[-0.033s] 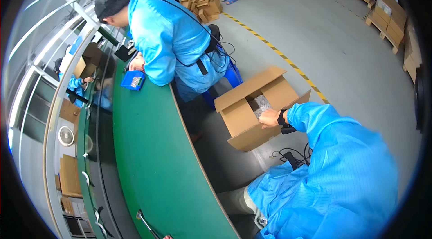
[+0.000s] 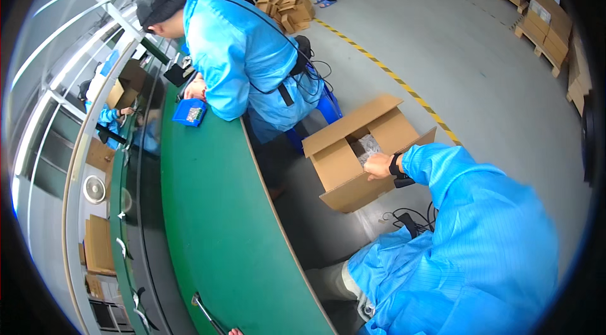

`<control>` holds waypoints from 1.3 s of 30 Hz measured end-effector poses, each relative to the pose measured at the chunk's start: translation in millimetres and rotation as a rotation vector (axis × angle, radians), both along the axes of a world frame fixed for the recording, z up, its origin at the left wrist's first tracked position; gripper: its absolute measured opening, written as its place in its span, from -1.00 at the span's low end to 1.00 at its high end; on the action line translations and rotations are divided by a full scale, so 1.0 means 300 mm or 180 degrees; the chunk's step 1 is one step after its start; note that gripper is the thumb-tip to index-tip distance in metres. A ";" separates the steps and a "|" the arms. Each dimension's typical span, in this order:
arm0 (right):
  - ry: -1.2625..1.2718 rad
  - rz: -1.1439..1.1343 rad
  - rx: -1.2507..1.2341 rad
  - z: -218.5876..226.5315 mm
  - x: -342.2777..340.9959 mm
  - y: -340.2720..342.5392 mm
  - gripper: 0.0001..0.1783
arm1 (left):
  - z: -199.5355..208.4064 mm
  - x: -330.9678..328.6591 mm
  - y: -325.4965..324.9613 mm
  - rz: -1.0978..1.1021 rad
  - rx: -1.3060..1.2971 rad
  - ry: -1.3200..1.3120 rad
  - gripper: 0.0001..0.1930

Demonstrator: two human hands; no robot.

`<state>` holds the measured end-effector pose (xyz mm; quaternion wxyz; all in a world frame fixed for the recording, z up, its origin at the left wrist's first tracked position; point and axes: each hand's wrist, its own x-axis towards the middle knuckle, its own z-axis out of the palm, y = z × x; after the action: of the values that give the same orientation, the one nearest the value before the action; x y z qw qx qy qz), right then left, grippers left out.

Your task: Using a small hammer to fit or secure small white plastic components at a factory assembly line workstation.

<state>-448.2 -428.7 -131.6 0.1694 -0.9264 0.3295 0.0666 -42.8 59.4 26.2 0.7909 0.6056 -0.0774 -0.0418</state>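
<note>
1. The open carton (image 2: 334, 172) is set on the floor with its flaps (image 2: 350, 124) spread; clear plastic-wrapped contents (image 2: 367, 145) can be seen inside it.
2. The right grip (image 2: 379, 167) is held over the near edge of the carton's opening, fingers curled downward; whether anything is clasped cannot be told, as the fingertips are not clearly shown.
3. For a clean reach, the wristband (image 2: 396, 165) and sleeve (image 2: 435, 167) are best kept above the carton's flaps, where snagging is less likely. Thin plastic is probably best pinched lightly and raised straight up, clear of the cardboard edges.
4. Only a fingertip of the left grip (image 2: 235, 332) is shown, well to the carton's left and on its near side, by a metal tool (image 2: 209, 315); its state cannot be told.
5. Left of the carton, the green tabletop (image 2: 221, 209) is stretched; a blue bin (image 2: 189, 113) of small parts is placed on it, farther off.
6. Beyond the carton's left, room is taken by a co-worker (image 2: 252, 57) and a blue stool (image 2: 329, 107); on its near side, loose black cables (image 2: 407, 216) could be caught.
</note>
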 end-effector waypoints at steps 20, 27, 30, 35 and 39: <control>0.1018 -0.0433 -0.0432 0.094 -0.725 0.056 -0.69 | -0.074 0.148 0.022 -0.0611 0.0004 0.0247 -0.52; 0.1756 -0.1526 -0.0358 -0.005 -1.173 0.560 -0.84 | -0.399 0.448 -0.088 -0.0782 0.0193 0.0342 -0.53; 0.1866 -0.2476 -0.0062 0.054 -1.297 0.904 -0.77 | -0.581 0.704 0.082 -0.0825 0.0304 0.0360 -0.54; 0.1935 -0.4269 -0.0003 -0.131 -1.320 1.335 -0.81 | -0.846 1.251 0.200 -0.0937 0.0430 0.0203 -0.55; 0.2376 -0.5464 0.0048 -0.365 -1.349 1.668 -0.77 | -0.874 1.433 0.217 -0.0853 0.0424 -0.0016 -0.56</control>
<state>-852.9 71.7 -241.0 0.0498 -0.2837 0.9334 0.2140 387.1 124.5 -236.0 0.7360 0.6412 -0.1566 -0.1505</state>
